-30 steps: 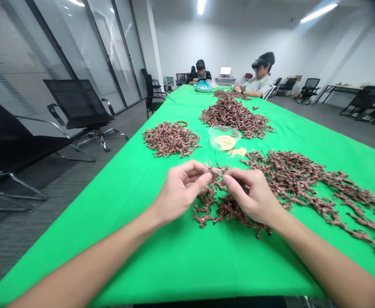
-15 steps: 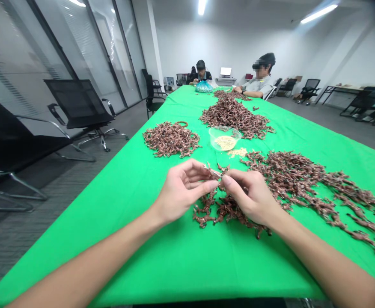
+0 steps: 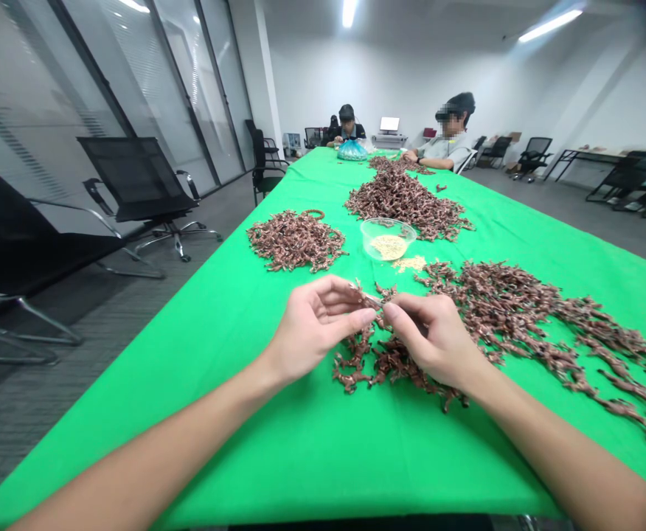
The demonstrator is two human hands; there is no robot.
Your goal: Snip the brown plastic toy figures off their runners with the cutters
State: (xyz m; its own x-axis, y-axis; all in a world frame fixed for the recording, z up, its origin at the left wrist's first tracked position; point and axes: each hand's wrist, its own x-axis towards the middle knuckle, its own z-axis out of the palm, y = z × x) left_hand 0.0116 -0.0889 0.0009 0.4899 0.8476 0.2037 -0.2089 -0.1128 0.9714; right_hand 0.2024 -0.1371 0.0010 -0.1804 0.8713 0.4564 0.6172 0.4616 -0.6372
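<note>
Over the green cloth-covered desk [image 3: 201, 413], the left hand [image 3: 312, 328] is curving its fingers around a small knobbly brown piece [image 3: 363, 293], though whether they are gripping it I cannot tell; the right hand [image 3: 439, 335] is pinching a slim silvery sliver [image 3: 374, 299] against it between thumb and forefinger, probably for fine control. Both are meeting above a loose pile of glossy brown pieces [image 3: 400, 360], likely for close viewing. A round clear plastic bowl [image 3: 368, 243] of pale granules [image 3: 388, 247] is sitting beyond, seemingly for easy reach.
</note>
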